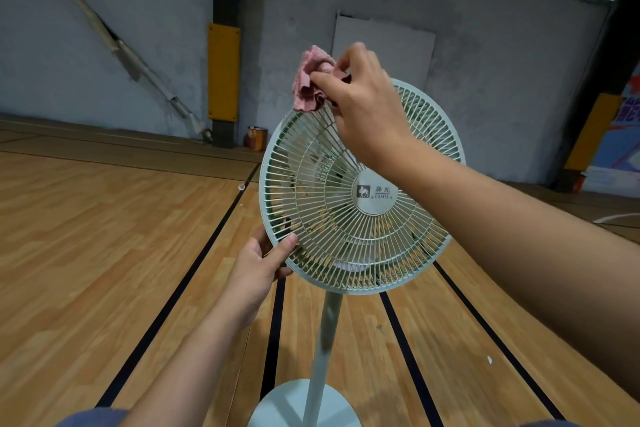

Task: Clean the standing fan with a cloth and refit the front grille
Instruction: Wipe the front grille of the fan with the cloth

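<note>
At centre frame, the standing fan's front grille [349,204] is held at its lower-left rim by the left hand [258,267], thumb and fingers pinching. Upper centre, the right hand [360,94] grips a soft pink cloth [311,80] against the top rim. Thin ribs look light and bendable; the rim seems the safest hold.

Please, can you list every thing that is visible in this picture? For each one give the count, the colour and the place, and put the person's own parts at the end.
standing fan: one, pale green, centre, on the floor
front grille: one, pale green with a white hub badge, on the fan head
cloth: one, pink, bunched at the grille's top rim
fan pole: one, pale, below the head
fan base: one, pale, round, bottom centre
floor: one, wood with black lines
wall pad: one, yellow, on the dark pillar
can: one, brown, at the pillar's foot
wall panel: one, white, against the grey wall
left hand: one, holds the grille's lower left rim
right hand: one, pinches the cloth
</note>
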`<state>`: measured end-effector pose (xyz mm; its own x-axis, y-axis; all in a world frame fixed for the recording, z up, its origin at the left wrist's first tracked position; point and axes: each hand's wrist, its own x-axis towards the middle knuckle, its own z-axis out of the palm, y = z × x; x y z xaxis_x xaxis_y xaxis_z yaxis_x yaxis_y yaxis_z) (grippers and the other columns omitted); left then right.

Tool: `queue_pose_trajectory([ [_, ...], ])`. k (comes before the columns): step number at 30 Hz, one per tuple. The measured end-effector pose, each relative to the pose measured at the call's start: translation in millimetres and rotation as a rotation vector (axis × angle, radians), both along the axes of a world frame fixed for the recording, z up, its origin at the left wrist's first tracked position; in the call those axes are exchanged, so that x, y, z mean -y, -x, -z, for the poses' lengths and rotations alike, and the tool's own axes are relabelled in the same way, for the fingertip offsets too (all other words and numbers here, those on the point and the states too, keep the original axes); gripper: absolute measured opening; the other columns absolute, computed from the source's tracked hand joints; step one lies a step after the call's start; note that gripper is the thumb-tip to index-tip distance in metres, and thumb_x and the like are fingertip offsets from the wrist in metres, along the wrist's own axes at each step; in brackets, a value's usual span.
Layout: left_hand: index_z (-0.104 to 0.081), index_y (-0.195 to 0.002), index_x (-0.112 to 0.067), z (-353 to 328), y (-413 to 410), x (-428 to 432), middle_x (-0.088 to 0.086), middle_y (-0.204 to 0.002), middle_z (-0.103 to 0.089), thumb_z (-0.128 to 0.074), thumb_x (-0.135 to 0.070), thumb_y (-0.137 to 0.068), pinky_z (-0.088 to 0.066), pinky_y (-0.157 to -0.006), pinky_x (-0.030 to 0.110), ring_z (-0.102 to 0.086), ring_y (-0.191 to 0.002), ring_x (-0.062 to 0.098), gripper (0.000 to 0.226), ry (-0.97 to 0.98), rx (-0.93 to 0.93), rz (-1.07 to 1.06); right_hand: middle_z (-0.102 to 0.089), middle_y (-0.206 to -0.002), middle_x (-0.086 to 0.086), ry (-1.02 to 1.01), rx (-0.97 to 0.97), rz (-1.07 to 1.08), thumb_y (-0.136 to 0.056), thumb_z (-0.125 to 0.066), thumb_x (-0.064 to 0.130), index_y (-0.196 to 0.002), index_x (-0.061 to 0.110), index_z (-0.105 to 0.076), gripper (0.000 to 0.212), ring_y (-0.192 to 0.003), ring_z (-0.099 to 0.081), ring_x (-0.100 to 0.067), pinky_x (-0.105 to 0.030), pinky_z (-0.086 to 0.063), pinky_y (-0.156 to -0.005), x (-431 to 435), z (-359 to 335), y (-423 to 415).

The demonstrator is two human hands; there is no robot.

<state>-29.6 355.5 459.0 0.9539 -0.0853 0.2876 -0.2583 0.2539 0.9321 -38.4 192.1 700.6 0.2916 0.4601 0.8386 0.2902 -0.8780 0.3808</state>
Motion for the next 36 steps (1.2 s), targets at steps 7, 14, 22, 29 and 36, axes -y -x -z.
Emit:
queue_pose_trajectory([
  [7,-0.065,-0.135,-0.026,1.0,0.4,-2.0,0.000,-0.122,-0.079,-0.072,-0.052,-0.087,-0.059,-0.096,0.043,-0.076,-0.113,0.020,0.055,-0.033,0.013,0.024,-0.050,-0.120,-0.017,0.022,-0.050,0.090,-0.099,-0.053,-0.003,-0.141,0.011,-0.064,0.045,-0.109,-0.048,-0.034,-0.040,-0.035,-0.073,4.4,-1.8,-11.5],
  [14,-0.066,-0.135,-0.025,3.5,-0.8,3.5,0.001,-0.122,-0.079,-0.071,-0.051,-0.090,-0.058,-0.098,0.044,-0.075,-0.113,0.021,0.052,-0.044,0.030,0.015,-0.050,-0.118,-0.019,0.031,-0.074,0.133,-0.095,-0.052,-0.008,-0.138,0.006,-0.064,0.047,-0.109,-0.049,-0.036,-0.042,-0.038,-0.072,18.0,-8.9,-8.4],
  [22,-0.067,-0.133,-0.027,6.3,-4.2,-0.3,0.002,-0.121,-0.079,-0.074,-0.051,-0.089,-0.059,-0.097,0.042,-0.076,-0.107,0.017,0.050,-0.032,0.004,0.017,-0.036,-0.105,-0.009,-0.033,-0.073,0.202,-0.090,-0.050,-0.012,-0.112,0.000,-0.066,0.030,-0.101,-0.043,-0.030,-0.038,-0.032,-0.065,35.3,-15.8,-8.9],
  [29,-0.068,-0.133,-0.028,5.9,-5.0,-2.7,0.004,-0.120,-0.079,-0.074,-0.052,-0.090,-0.059,-0.095,0.042,-0.072,-0.089,0.007,0.049,-0.053,0.013,0.030,-0.034,-0.103,-0.010,-0.066,-0.090,0.204,-0.091,-0.049,-0.011,-0.106,-0.002,-0.061,0.022,-0.097,-0.041,-0.030,-0.039,-0.033,-0.064,49.8,-17.6,-6.9],
  [36,-0.068,-0.133,-0.030,2.5,-1.5,-1.0,-0.002,-0.122,-0.079,-0.073,-0.052,-0.088,-0.059,-0.086,0.032,-0.077,-0.105,0.012,0.051,-0.054,0.020,0.015,-0.040,-0.106,-0.013,-0.139,-0.108,0.200,-0.095,-0.047,-0.007,-0.103,-0.002,-0.057,0.014,-0.095,-0.041,-0.030,-0.047,-0.050,-0.068,66.3,-17.0,-2.7],
])
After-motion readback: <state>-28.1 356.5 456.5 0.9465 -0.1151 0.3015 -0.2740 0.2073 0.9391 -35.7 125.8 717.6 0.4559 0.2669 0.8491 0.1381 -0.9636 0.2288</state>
